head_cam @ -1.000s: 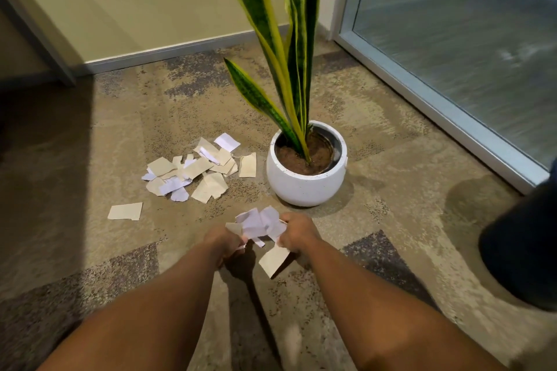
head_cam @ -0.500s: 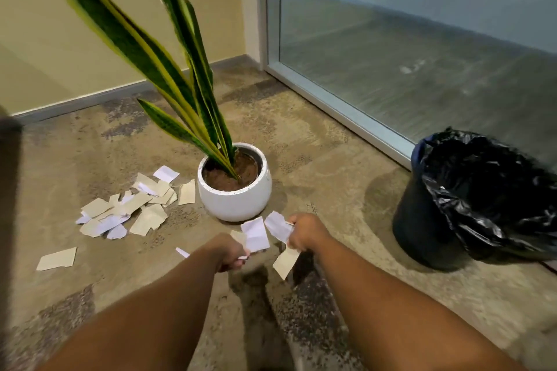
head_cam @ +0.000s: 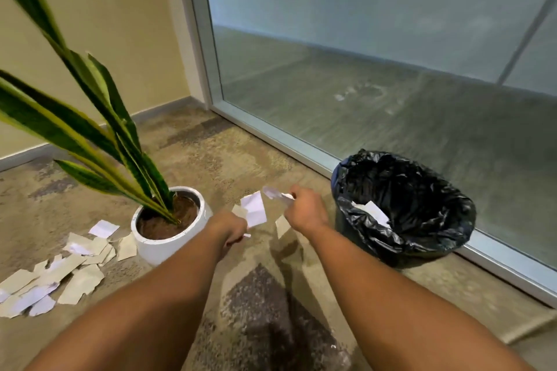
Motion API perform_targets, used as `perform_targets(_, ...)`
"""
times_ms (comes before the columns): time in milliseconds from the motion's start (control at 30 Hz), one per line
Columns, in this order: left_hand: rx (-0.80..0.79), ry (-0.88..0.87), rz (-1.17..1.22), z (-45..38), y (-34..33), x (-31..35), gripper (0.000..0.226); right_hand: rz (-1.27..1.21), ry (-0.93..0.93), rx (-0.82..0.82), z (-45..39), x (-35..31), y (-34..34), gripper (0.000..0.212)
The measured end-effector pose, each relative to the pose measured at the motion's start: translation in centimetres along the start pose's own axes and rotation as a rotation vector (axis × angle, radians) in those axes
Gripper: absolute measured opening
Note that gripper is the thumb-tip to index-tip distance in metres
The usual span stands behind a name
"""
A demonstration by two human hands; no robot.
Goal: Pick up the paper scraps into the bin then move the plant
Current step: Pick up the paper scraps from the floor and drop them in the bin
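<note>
Carrying torn white paper scraps (head_cam: 254,208) toward black-lined round bin (head_cam: 452,238); left hand (head_cam: 229,227), right hand (head_cam: 304,210) fingers clamped on scraps, preventing drops.

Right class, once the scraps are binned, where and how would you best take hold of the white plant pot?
Probably with both hands on the rounded sides of the white plant pot, low, coming from the near side. The bowl shape bulges below the rim, giving the palms something to cup. The leaves lean left and away, so the near and right sides look clearest.
</note>
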State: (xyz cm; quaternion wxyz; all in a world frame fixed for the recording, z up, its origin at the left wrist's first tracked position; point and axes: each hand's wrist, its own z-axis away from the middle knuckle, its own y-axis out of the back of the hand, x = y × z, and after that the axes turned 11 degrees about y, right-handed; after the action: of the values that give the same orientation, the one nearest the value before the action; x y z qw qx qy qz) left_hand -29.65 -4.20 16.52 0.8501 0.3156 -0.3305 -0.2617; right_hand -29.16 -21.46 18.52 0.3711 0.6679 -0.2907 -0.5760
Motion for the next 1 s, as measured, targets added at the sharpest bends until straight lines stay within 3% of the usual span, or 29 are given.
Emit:
perform_targets(67,-0.027,-0.07,0.056,1.1,0.2,3.0,0.031,-0.011,0.02,0.073,-0.2,0.4,2.4,0.021)
perform_targets(167,0.078,-0.138,0.123,2.3,0.5,6.0,0.029,0.001,0.09,0.156,-0.7,0.2,5.2,0.01)
perform_targets(333,0.083,-0.241,0.187,4.5,0.3,12.1,0.011,0.026,0.096,0.29,-1.5,1.7,9.6,0.013)
perform_targets(500,0.058,-0.294,0.18,5.9,-1.4,16.4,0.033,0.049,0.034,0.412,-1.8,3.7,12.0,0.027)
perform_targets(800,0.136,-0.379,-0.015,9.1,-6.2,21.7,0.028,0.012,-0.249,0.519,-0.5,8.8,14.3,0.031)
perform_targets(1000,0.034,-0.474,-0.056,9.3,-8.0,22.3,0.031,-0.092,-0.505,0.383,0.5,11.4,14.1,0.06)
